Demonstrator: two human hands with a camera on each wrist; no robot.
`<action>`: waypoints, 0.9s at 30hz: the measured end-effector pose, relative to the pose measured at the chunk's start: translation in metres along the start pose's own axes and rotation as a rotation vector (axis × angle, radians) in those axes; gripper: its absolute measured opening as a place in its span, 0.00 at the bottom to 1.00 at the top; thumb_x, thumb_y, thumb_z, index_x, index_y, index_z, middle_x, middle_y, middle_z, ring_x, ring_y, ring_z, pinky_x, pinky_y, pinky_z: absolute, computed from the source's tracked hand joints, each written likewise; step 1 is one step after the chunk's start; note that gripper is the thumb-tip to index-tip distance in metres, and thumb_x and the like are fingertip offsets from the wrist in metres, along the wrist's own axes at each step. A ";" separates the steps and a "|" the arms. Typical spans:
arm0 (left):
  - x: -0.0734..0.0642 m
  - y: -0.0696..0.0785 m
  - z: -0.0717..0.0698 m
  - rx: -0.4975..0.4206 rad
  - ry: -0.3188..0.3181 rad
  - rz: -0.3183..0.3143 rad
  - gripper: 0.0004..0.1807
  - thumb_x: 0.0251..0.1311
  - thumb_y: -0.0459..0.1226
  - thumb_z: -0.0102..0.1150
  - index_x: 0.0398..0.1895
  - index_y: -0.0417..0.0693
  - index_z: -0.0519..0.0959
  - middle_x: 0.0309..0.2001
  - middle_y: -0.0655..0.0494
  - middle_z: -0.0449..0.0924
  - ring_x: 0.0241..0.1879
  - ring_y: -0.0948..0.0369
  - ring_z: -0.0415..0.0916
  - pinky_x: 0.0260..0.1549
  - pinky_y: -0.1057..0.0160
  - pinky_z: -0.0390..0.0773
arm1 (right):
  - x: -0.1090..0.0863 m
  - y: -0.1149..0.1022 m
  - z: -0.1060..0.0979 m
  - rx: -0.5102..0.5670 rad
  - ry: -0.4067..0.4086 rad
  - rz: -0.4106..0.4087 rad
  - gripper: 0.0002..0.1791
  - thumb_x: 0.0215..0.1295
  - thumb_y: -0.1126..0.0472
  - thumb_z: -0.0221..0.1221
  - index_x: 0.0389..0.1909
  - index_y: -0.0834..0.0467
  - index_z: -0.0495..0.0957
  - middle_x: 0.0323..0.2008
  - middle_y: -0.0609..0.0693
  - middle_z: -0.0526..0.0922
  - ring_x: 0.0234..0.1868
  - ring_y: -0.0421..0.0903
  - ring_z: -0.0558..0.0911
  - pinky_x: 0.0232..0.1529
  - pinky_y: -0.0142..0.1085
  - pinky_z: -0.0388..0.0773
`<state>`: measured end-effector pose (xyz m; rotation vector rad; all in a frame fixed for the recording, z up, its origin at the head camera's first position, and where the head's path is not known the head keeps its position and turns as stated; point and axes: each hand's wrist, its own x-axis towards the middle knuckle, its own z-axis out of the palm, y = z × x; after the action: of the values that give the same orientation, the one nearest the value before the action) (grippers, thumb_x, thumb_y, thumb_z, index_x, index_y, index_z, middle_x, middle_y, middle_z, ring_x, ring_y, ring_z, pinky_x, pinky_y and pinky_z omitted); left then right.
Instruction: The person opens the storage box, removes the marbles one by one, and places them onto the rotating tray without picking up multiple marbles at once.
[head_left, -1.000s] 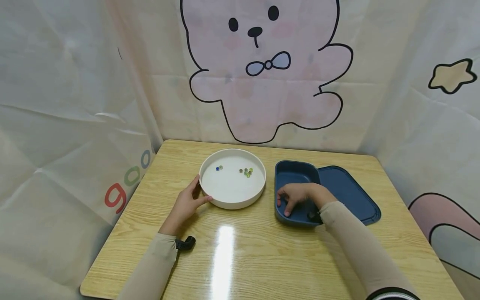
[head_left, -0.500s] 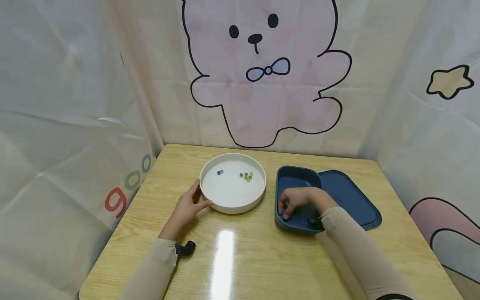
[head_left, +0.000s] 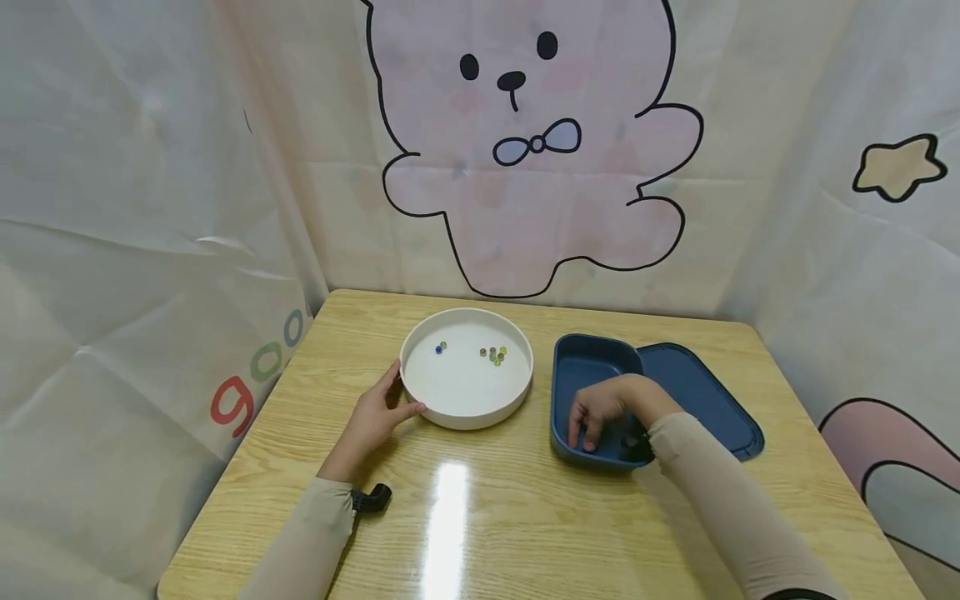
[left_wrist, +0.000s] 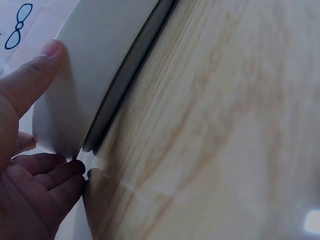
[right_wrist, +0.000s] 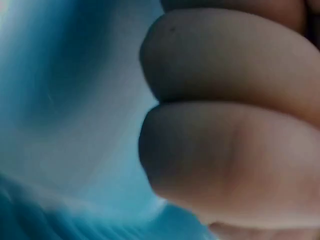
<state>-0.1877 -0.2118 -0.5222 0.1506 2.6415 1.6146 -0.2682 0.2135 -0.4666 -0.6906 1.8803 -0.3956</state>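
A white round tray [head_left: 450, 392] holds several small glass marbles [head_left: 497, 358] right of its middle. Left of them lie a blue marble [head_left: 438, 350] and a clear one. My left hand [head_left: 375, 415] grips the tray's near-left side, its thumb [left_wrist: 35, 75] against the outer wall in the left wrist view. Inside a dark blue lunch box [head_left: 588, 354], my right hand [head_left: 615, 400] reaches down with its fingertips near the front wall. Close-up fingers [right_wrist: 225, 155] fill much of the right wrist view. Whatever lies under or between those fingertips is hidden.
A dark blue lid [head_left: 701, 400] lies to the right, against the box. Both stand on a wooden table [head_left: 517, 525] with a bright light reflection in front. Printed curtains [head_left: 525, 225] hang behind and at both sides.
Inside the box, my right hand's fingers have gone from curled together to pointing down, slightly further right. My left hand keeps its place on the tray. The head view has tilted up slightly.
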 end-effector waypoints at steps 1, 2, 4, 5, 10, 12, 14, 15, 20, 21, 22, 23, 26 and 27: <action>0.000 0.000 0.001 0.003 -0.003 -0.004 0.57 0.49 0.56 0.69 0.77 0.62 0.44 0.76 0.59 0.50 0.73 0.58 0.52 0.69 0.54 0.61 | -0.005 -0.001 0.000 -0.013 0.011 0.012 0.11 0.55 0.57 0.69 0.41 0.45 0.87 0.37 0.41 0.86 0.28 0.37 0.70 0.28 0.30 0.70; 0.000 0.000 0.001 -0.002 -0.004 -0.007 0.57 0.49 0.55 0.70 0.77 0.62 0.44 0.75 0.59 0.50 0.73 0.59 0.52 0.69 0.54 0.61 | -0.011 -0.002 0.000 -0.019 0.032 0.031 0.11 0.55 0.56 0.69 0.41 0.45 0.87 0.39 0.41 0.85 0.29 0.38 0.69 0.27 0.31 0.70; 0.000 0.000 0.001 0.000 -0.002 -0.009 0.57 0.49 0.55 0.70 0.77 0.62 0.44 0.75 0.59 0.51 0.73 0.59 0.52 0.69 0.55 0.61 | -0.025 -0.006 -0.002 -0.048 0.097 0.081 0.12 0.54 0.54 0.70 0.41 0.45 0.86 0.42 0.41 0.83 0.31 0.41 0.68 0.26 0.35 0.70; 0.000 0.000 0.001 0.000 -0.001 -0.005 0.57 0.49 0.55 0.70 0.77 0.62 0.45 0.75 0.59 0.51 0.73 0.59 0.53 0.69 0.54 0.61 | -0.033 -0.009 -0.003 -0.052 0.128 0.109 0.12 0.54 0.53 0.70 0.40 0.46 0.85 0.42 0.42 0.83 0.31 0.43 0.68 0.26 0.37 0.70; 0.000 0.002 -0.001 0.002 -0.011 -0.009 0.58 0.49 0.55 0.70 0.78 0.58 0.43 0.75 0.54 0.52 0.73 0.56 0.53 0.69 0.53 0.61 | -0.062 -0.020 0.000 -0.079 0.247 0.213 0.07 0.56 0.54 0.69 0.34 0.50 0.84 0.37 0.45 0.81 0.31 0.42 0.71 0.29 0.37 0.71; 0.000 0.003 -0.001 -0.004 -0.017 -0.023 0.59 0.49 0.56 0.70 0.78 0.57 0.43 0.75 0.54 0.51 0.73 0.56 0.52 0.69 0.53 0.61 | -0.067 -0.023 0.005 -0.141 0.274 0.242 0.06 0.56 0.54 0.69 0.32 0.50 0.84 0.33 0.44 0.83 0.29 0.41 0.74 0.30 0.36 0.74; 0.000 0.003 -0.002 -0.006 -0.017 -0.033 0.59 0.48 0.56 0.69 0.78 0.56 0.42 0.75 0.55 0.51 0.73 0.57 0.52 0.69 0.54 0.61 | -0.070 -0.027 0.009 -0.240 0.300 0.272 0.06 0.56 0.52 0.69 0.30 0.49 0.84 0.32 0.42 0.83 0.31 0.40 0.78 0.33 0.37 0.78; 0.000 0.003 -0.003 -0.004 -0.019 -0.034 0.60 0.48 0.57 0.69 0.78 0.56 0.42 0.75 0.55 0.50 0.74 0.57 0.51 0.69 0.54 0.61 | -0.071 -0.029 0.011 -0.290 0.314 0.288 0.06 0.55 0.51 0.69 0.30 0.48 0.84 0.31 0.41 0.83 0.32 0.40 0.79 0.34 0.39 0.80; 0.001 0.005 -0.001 -0.011 -0.028 -0.026 0.60 0.49 0.56 0.70 0.78 0.56 0.42 0.75 0.53 0.50 0.73 0.56 0.52 0.69 0.54 0.61 | -0.077 -0.026 0.023 -0.487 0.440 0.295 0.07 0.50 0.49 0.72 0.28 0.44 0.84 0.32 0.40 0.83 0.32 0.41 0.79 0.34 0.42 0.80; 0.001 0.006 0.000 -0.019 -0.031 -0.027 0.60 0.49 0.56 0.70 0.78 0.56 0.42 0.75 0.53 0.51 0.73 0.56 0.52 0.69 0.54 0.62 | -0.079 -0.023 0.026 -0.536 0.485 0.265 0.08 0.49 0.48 0.72 0.28 0.42 0.84 0.35 0.42 0.84 0.34 0.42 0.80 0.34 0.42 0.80; 0.001 0.006 0.000 -0.023 -0.030 -0.033 0.60 0.48 0.56 0.70 0.78 0.57 0.42 0.75 0.53 0.50 0.73 0.56 0.52 0.69 0.54 0.62 | -0.080 -0.019 0.029 -0.584 0.535 0.231 0.08 0.48 0.47 0.73 0.28 0.41 0.84 0.36 0.43 0.83 0.36 0.43 0.80 0.35 0.43 0.79; 0.000 0.006 0.001 -0.021 -0.031 -0.038 0.60 0.48 0.57 0.70 0.78 0.59 0.41 0.76 0.54 0.50 0.73 0.57 0.52 0.69 0.54 0.62 | -0.081 -0.015 0.033 -0.628 0.588 0.192 0.09 0.47 0.46 0.73 0.27 0.40 0.84 0.37 0.43 0.82 0.37 0.44 0.79 0.36 0.43 0.77; -0.001 0.005 -0.001 -0.020 -0.034 -0.043 0.60 0.47 0.57 0.70 0.78 0.61 0.41 0.76 0.55 0.49 0.73 0.57 0.51 0.69 0.54 0.62 | -0.083 -0.001 0.044 -0.698 0.739 0.077 0.10 0.42 0.43 0.74 0.25 0.38 0.83 0.45 0.48 0.79 0.49 0.51 0.75 0.51 0.53 0.70; -0.001 0.005 -0.002 -0.019 -0.032 -0.046 0.60 0.47 0.57 0.70 0.78 0.61 0.41 0.76 0.56 0.49 0.73 0.58 0.51 0.69 0.55 0.61 | -0.083 0.002 0.047 -0.692 0.776 0.049 0.11 0.41 0.43 0.74 0.25 0.37 0.84 0.50 0.51 0.78 0.54 0.55 0.73 0.56 0.58 0.65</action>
<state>-0.1864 -0.2111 -0.5168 0.1123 2.5859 1.6087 -0.2015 0.2690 -0.4264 -1.0328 2.8153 0.0643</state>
